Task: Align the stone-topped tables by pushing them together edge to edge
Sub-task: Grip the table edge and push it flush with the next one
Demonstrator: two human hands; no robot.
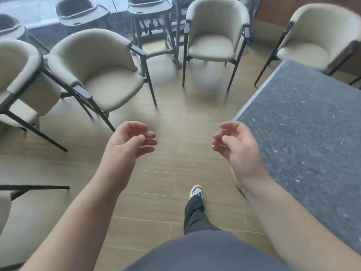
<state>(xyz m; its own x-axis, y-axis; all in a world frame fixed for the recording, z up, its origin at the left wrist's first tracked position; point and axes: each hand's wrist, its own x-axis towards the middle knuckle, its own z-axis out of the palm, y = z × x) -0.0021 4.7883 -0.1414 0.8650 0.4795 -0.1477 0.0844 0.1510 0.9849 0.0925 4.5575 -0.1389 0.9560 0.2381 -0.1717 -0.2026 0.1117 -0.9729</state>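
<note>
Far left, a cream chair (21, 83) is cut off by the frame edge, so I only see part of its seat and the black legs. Down in the near left corner there's another one (11, 218) that's mostly out of shot, just a dark bar and a pale bit of cushion. Next to the first sits a full cream armchair (97, 75), kinda blurry. Behind it along the far wall are some dark high chairs (150, 26), tops cropped off and hard to make out in detail.

My left hand (130, 142) hangs out in front of me over the wooden floor (156, 173), palm turned inward, fingers loosely curled, nothing in it and touching nothing. Between my arms you can see my shoe (196, 192) and dark trouser leg stepping forward.

A third armchair (214, 38) stands far center-right. My right hand (237, 147) mirrors the left, relaxed, half-curled fingers, empty, hovering just beside the near-left edge of the table but not touching it as far as I can tell.

The stone-topped table (304, 133) fills the right side, grey speckled top, running off the right edge so I can't see its full shape or any second table. One more cream chair (320, 36) sits at its far end, also clipped by the frame.
</note>
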